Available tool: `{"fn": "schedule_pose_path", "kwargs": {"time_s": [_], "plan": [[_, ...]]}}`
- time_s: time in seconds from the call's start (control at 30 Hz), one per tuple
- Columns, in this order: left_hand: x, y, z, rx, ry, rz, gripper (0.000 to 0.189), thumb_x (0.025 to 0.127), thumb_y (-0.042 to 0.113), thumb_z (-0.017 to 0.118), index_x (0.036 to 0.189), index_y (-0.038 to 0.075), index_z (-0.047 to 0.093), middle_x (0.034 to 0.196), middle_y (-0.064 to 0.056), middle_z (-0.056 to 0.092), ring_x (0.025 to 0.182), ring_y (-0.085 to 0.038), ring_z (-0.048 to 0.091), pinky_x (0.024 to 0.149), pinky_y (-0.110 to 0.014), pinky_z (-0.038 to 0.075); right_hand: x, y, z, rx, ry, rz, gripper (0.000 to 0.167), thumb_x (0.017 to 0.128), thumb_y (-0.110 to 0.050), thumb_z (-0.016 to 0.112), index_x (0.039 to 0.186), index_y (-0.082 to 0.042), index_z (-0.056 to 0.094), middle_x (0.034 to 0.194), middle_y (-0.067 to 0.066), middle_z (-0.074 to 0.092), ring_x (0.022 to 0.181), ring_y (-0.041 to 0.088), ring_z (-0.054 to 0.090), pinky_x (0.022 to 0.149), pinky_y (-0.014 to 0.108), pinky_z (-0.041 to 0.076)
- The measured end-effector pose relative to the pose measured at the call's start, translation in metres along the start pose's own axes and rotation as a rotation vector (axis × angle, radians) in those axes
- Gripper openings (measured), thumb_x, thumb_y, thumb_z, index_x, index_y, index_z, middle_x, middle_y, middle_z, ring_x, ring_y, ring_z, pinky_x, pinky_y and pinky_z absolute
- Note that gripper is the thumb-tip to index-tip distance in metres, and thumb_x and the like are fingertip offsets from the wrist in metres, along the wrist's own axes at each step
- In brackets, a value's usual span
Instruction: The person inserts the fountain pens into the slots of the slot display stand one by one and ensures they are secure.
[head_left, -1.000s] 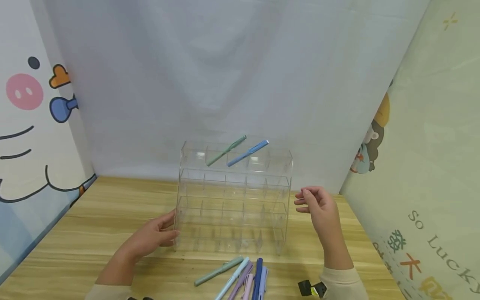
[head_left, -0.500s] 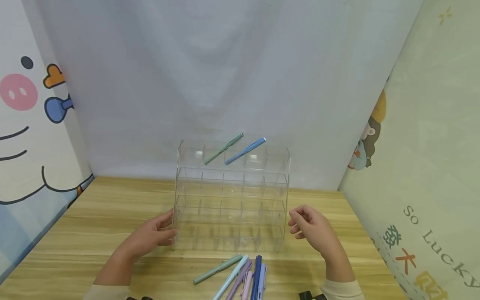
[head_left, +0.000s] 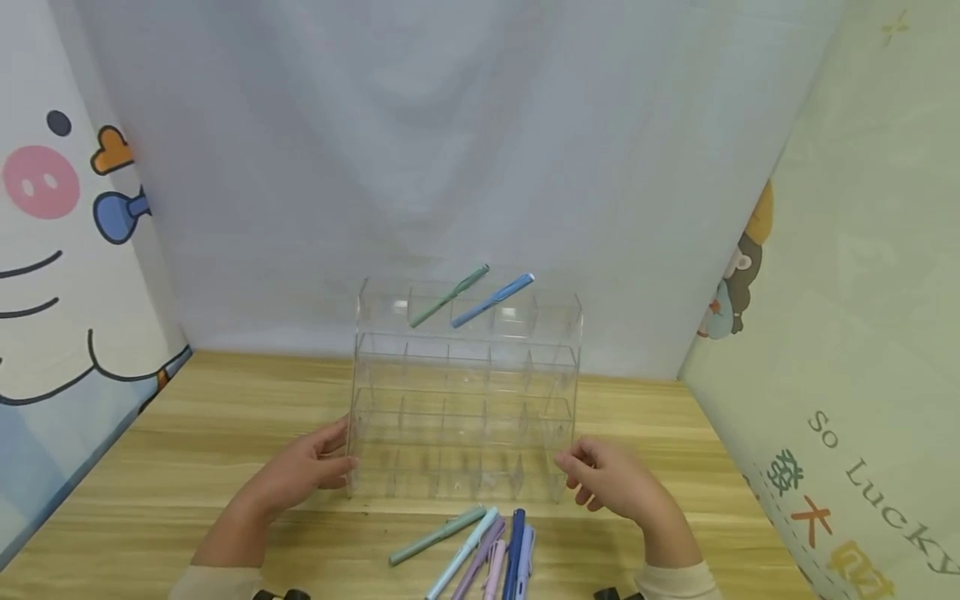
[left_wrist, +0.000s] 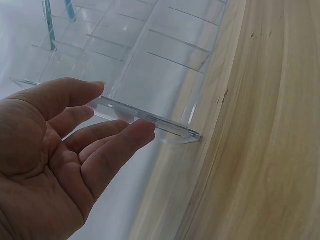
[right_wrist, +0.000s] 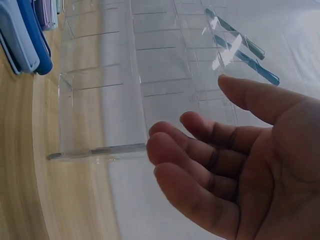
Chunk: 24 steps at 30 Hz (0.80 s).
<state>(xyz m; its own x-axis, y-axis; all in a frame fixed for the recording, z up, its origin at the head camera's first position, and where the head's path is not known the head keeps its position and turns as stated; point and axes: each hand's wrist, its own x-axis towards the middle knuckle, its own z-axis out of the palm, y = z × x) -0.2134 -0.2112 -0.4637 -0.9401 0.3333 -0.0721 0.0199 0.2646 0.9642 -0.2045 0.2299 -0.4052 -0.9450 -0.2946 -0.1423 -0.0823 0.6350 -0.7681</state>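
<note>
A clear acrylic pen rack (head_left: 465, 408) with several tiers and dividers stands on the table. On its top tier lean a green pen (head_left: 450, 296) and a blue pen (head_left: 492, 301), both slanted. My left hand (head_left: 296, 467) rests at the rack's left side, fingertips and thumb touching the side panel (left_wrist: 165, 120); I see no firm grip. Beside the lower right corner is my right hand (head_left: 618, 483), its fingers loosely curled and holding nothing. In the right wrist view, its fingertips (right_wrist: 162, 145) come close to the right panel; contact is unclear.
Before the rack lie a green pen (head_left: 437, 536), a light blue pen (head_left: 462, 554), a purple pen (head_left: 478, 560), a pink pen (head_left: 494, 571), a dark blue pen (head_left: 514, 554) and a lavender pen (head_left: 526, 562). A pale curtain (head_left: 450, 167) hangs behind the wooden table (head_left: 187, 467).
My right hand has come down and inward, from the rack's right side to its lower right corner. The left hand, rack and pens stay put; the head view shifts slightly.
</note>
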Motion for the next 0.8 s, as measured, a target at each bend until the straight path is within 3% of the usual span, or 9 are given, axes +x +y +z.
{"fn": "schedule_pose_path", "kwargs": {"time_s": [0.17, 0.37, 0.63, 0.8], "plan": [[0.002, -0.001, 0.0, 0.01, 0.003, -0.001, 0.081, 0.095, 0.034, 0.066, 0.158, 0.014, 0.019, 0.161, -0.019, 0.021, 0.132, -0.042, 0.048, 0.094, -0.039, 0.056, 0.002, 0.001, 0.011, -0.061, -0.114, -0.05, 0.038, 0.097, -0.047, 0.057, 0.103, -0.01, 0.063, 0.089, 0.01, 0.065, 0.072, 0.024, 0.064, 0.059, 0.034, 0.056], [0.002, -0.002, -0.001, 0.006, -0.002, 0.005, 0.082, 0.095, 0.035, 0.066, 0.159, 0.014, 0.018, 0.161, -0.02, 0.02, 0.132, -0.042, 0.047, 0.094, -0.039, 0.056, 0.005, 0.002, 0.025, -0.151, -0.202, -0.053, 0.041, 0.093, -0.048, 0.064, 0.11, -0.011, 0.063, 0.087, 0.007, 0.066, 0.067, 0.022, 0.062, 0.054, 0.035, 0.052], [0.001, 0.0, 0.0, 0.02, -0.003, -0.004, 0.082, 0.095, 0.035, 0.065, 0.159, 0.014, 0.017, 0.161, -0.021, 0.019, 0.131, -0.042, 0.048, 0.094, -0.039, 0.056, 0.01, 0.007, 0.046, -0.297, -0.189, -0.04, 0.043, 0.085, -0.04, 0.076, 0.109, -0.006, 0.063, 0.067, -0.001, 0.06, 0.054, 0.014, 0.054, 0.049, 0.031, 0.047], [0.003, -0.002, 0.0, 0.024, 0.0, -0.006, 0.082, 0.095, 0.035, 0.065, 0.159, 0.014, 0.017, 0.161, -0.021, 0.02, 0.133, -0.042, 0.046, 0.095, -0.039, 0.056, 0.012, 0.008, 0.055, -0.381, -0.168, -0.047, 0.04, 0.082, -0.041, 0.078, 0.1, -0.009, 0.064, 0.071, -0.003, 0.058, 0.051, 0.013, 0.053, 0.046, 0.03, 0.046]]}}
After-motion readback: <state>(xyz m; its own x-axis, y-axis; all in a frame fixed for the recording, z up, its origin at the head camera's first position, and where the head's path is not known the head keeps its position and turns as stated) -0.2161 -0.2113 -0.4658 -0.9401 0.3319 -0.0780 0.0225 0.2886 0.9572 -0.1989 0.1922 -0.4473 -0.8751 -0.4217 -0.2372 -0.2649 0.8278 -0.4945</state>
